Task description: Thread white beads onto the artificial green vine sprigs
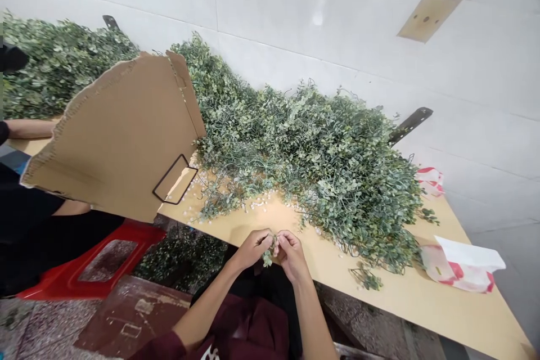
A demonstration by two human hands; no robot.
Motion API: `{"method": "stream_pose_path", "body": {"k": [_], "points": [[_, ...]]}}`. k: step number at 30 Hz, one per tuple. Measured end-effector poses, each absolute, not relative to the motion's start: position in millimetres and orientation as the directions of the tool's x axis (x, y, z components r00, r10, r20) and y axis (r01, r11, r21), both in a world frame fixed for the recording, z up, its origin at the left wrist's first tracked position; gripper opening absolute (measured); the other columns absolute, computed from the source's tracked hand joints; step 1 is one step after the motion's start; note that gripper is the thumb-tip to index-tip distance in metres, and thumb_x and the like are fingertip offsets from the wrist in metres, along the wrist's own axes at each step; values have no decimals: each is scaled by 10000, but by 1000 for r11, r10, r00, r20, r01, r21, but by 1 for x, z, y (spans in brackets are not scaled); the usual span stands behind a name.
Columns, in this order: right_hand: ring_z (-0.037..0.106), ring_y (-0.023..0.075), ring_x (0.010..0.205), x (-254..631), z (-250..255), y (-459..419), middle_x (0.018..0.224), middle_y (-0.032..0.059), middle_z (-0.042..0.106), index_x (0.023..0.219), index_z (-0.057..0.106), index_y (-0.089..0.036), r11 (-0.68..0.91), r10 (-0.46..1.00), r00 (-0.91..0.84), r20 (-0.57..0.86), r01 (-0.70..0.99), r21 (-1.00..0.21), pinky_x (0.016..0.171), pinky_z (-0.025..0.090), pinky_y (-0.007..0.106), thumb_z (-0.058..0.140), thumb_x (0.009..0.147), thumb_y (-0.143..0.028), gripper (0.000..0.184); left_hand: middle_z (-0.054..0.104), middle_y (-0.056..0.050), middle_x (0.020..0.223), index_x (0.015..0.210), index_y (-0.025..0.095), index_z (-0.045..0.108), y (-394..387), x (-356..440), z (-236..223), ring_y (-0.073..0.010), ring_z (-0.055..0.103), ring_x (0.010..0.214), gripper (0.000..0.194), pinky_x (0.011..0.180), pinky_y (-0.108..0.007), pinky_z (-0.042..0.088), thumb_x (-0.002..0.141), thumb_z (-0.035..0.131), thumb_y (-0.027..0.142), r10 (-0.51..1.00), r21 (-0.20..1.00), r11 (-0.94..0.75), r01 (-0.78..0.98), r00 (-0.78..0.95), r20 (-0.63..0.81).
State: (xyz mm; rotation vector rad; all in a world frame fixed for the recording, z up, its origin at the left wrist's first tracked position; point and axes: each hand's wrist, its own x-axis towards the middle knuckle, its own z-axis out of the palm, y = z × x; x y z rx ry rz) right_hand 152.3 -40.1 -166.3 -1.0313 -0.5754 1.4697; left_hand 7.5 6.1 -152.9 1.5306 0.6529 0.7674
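Left hand (253, 248) and right hand (292, 256) gripped small leafy sprig (268, 257) between fingers, just above edge of cardboard-topped table (442, 304); white beads (257, 205) scattered nearby; large heap of green foliage (320, 169) beyond; large cardboard sheet (113, 135) to left; white tile wall (337, 28) behind

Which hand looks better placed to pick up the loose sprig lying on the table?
Probably the right hand: it is nearer the loose sprig, while the left hand is farther off. Both pinch a small green sprig between them.
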Motion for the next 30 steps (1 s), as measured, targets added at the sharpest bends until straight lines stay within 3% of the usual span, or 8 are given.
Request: {"method": "stream_pose_path", "body": {"k": [13, 30], "points": [[446, 78, 457, 147, -161, -43, 584, -43, 523, 752, 632, -186, -206, 939, 111, -325, -574, -793, 450, 422, 194, 825, 676, -393, 293, 592, -30, 665, 713, 142, 543, 7, 9, -165, -139, 550, 615, 513, 592, -229, 417, 912, 412, 596, 770, 998, -61, -32, 634, 67], [462, 70, 481, 148, -161, -40, 574, -40, 536, 749, 658, -177, -218, 941, 74, -330, -613, -760, 481, 419, 174, 833, 684, -362, 263, 616, -41, 710, 755, 134, 569, 9, 8, -161, -140, 557, 638, 480, 603, -226, 418, 925, 432, 562, 764, 998, -7, -56, 644, 42]]}}
